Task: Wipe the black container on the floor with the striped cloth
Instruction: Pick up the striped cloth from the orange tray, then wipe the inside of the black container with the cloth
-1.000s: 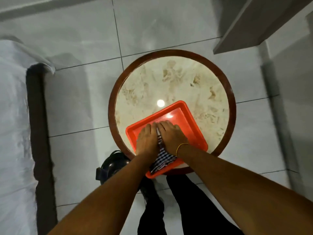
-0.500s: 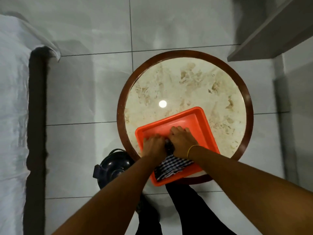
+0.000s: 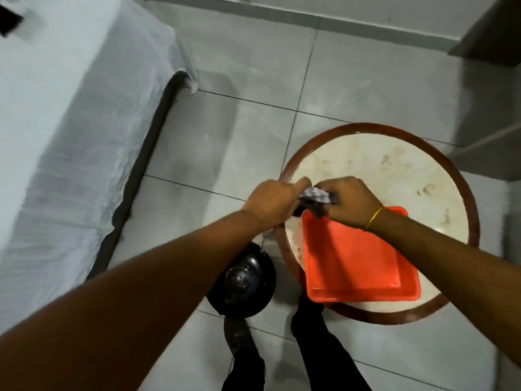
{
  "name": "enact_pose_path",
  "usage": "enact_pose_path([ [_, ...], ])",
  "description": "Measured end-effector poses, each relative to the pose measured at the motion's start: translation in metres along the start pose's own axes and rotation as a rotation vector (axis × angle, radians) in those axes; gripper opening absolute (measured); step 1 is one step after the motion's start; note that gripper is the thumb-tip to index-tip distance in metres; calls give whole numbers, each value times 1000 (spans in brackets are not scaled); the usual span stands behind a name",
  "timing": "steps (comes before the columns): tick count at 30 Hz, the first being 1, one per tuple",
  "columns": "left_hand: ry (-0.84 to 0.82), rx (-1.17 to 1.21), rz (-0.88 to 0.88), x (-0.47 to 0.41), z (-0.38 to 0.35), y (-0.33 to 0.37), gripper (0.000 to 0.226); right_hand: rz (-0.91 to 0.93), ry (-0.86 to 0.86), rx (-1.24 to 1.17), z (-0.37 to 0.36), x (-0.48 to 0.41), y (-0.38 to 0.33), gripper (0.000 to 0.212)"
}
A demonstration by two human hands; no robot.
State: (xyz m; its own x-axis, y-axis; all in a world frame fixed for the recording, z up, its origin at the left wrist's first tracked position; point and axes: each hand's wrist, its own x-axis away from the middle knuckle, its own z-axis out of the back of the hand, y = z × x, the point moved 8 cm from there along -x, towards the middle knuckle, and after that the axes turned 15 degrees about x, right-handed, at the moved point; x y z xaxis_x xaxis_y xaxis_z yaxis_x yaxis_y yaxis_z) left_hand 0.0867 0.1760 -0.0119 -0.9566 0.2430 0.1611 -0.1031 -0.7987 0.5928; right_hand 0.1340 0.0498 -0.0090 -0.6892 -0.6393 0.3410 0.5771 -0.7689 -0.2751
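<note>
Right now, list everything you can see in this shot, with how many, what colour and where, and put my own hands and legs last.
striped cloth: one, checked dark and white, bunched between both hands above the table's near-left edge
black container: one, glossy black, on the floor left of the table, under the left forearm
tray: one, orange-red, on the near part of the table
round table: one, pale marbled top with brown rim, right of centre
bed: one, white sheet over a dark frame, left side
floor: grey tiles
left hand: one, gripping the cloth
right hand: one, gripping the cloth, yellow band at the wrist
legs: two, dark trousers, bottom centre
</note>
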Motion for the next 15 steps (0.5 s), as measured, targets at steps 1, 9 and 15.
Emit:
enact_pose_path([
  [1, 47, -40, -2, 8, 17, -10, 42, 10, 41, 4, 6, -11, -15, 25],
  [9, 356, -140, 110, 124, 9, -141, 36, 166, 194, 15, -107, -76, -152, 33],
  [15, 295, -10, 168, 233, -187, -227, 47, 238, 49, 72, -347, -39, -183, 50],
])
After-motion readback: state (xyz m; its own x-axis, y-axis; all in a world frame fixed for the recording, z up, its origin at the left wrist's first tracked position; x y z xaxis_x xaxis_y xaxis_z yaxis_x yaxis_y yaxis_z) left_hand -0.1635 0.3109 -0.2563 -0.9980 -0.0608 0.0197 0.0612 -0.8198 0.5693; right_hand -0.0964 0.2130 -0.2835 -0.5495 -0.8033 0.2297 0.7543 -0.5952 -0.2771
